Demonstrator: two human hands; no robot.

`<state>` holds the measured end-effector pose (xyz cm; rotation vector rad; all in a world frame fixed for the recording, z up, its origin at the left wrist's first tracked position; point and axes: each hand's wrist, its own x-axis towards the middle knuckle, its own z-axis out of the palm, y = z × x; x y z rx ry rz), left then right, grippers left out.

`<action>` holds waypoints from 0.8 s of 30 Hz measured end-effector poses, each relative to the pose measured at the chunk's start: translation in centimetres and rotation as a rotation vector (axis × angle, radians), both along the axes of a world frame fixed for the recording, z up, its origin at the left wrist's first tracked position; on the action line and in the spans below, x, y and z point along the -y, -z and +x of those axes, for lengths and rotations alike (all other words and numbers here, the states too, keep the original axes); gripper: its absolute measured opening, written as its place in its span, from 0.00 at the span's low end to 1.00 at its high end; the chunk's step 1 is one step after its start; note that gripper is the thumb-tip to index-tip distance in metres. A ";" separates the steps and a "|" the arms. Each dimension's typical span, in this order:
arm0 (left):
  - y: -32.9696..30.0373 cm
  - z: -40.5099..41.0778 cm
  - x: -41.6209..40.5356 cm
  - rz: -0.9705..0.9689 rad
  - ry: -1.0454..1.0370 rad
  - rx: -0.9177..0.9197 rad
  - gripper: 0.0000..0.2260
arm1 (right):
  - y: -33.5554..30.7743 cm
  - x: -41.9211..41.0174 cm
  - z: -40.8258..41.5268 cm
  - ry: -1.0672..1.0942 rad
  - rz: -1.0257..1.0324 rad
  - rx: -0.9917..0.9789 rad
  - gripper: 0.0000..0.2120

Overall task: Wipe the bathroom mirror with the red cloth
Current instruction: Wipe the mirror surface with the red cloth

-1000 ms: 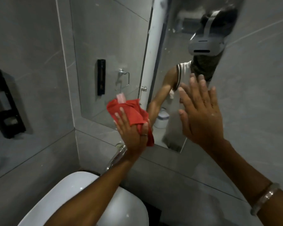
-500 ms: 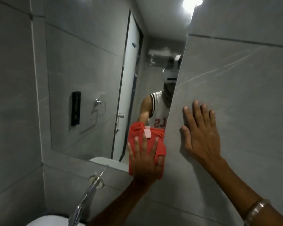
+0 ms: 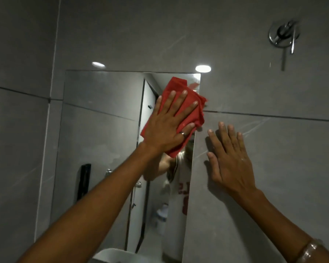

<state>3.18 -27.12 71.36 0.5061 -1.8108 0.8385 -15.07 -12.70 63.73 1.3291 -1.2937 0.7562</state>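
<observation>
Red cloth (image 3: 180, 103) pressed flat on the mirror (image 3: 103, 130), up near its top right corner.

Held under the left hand (image 3: 167, 128), palm down, fingers (image 3: 179, 103) spread wide over the bunched cloth, a ring showing on one finger. Pinned to the glass more than gripped. Sticking out past the fingertips and below the palm, with one edge touching the mirror's right side. Left arm stretched long, reaching up and across from low on the left. Right hand (image 3: 230, 160) open and holding nothing, flat on the grey tile wall (image 3: 273, 168) just beside the mirror, likely for balance. Wiping well under way, it seems, but hard to say how much is clean. Faint smudgy marks still on the lower middle of the glass, so probably more to rub there and on the left part.
</observation>
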 end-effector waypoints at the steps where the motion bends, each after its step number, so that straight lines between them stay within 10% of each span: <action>1: -0.3 1.2 0.6 -0.016 -0.011 0.032 0.32 | -0.2 0.1 0.2 -0.005 0.003 0.000 0.31; 7: 7.6 -1.2 -1.4 0.365 0.002 -0.547 0.33 | 0.8 0.7 2.6 -0.087 -0.008 0.014 0.29; 13: 20.1 1.1 -0.8 0.177 -0.008 -0.183 0.31 | 3.2 -0.4 2.5 -0.080 0.034 0.000 0.29; 18: 12.6 -0.7 -1.8 0.621 -0.066 -0.798 0.34 | 3.3 -2.0 1.0 -0.021 0.077 -0.022 0.30; 24: -2.5 -3.2 -2.8 0.475 0.068 -0.808 0.38 | 1.2 -3.2 -0.4 -0.005 0.050 0.007 0.29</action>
